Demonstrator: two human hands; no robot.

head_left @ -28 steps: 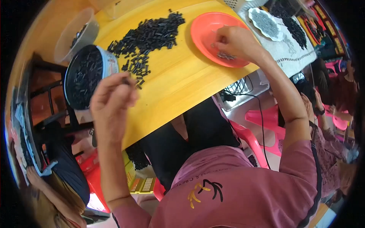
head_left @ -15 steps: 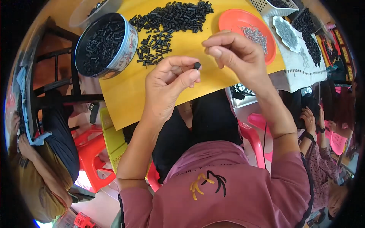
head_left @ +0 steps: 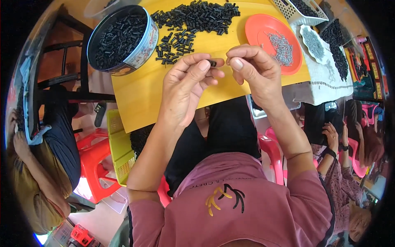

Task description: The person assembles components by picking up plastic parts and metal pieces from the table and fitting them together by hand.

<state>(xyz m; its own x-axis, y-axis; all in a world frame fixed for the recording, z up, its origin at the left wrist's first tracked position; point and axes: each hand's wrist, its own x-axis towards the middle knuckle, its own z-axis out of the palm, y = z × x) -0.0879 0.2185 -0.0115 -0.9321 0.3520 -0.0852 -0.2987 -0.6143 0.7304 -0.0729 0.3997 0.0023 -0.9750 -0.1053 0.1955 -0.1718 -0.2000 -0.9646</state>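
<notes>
Between the thumb and forefinger of my left hand (head_left: 187,78) is a small black plastic piece (head_left: 212,63), its end pointing right. Close by on the right, my right hand (head_left: 257,72) has thumb and forefinger pinched together; whatever they hold is too small to make out. Both hands are above the near part of a yellow board (head_left: 135,101). Beyond my left hand lie loose black pieces (head_left: 197,17) in a large heap with a scattered group nearer me. Behind my right hand, an orange-red plate (head_left: 257,31) carries a pile of small silvery metal parts (head_left: 282,49).
A round tin (head_left: 142,49) full of black pieces stands at the board's left. On the right, a white basket (head_left: 288,14) and a scalloped white dish (head_left: 305,39) of small grey parts sit by a white cloth (head_left: 325,88). Other people sit at both sides.
My right hand has come in nearer to my left. The left hand has tilted the black piece so it points sideways. The table scene has shifted slightly right in view.
</notes>
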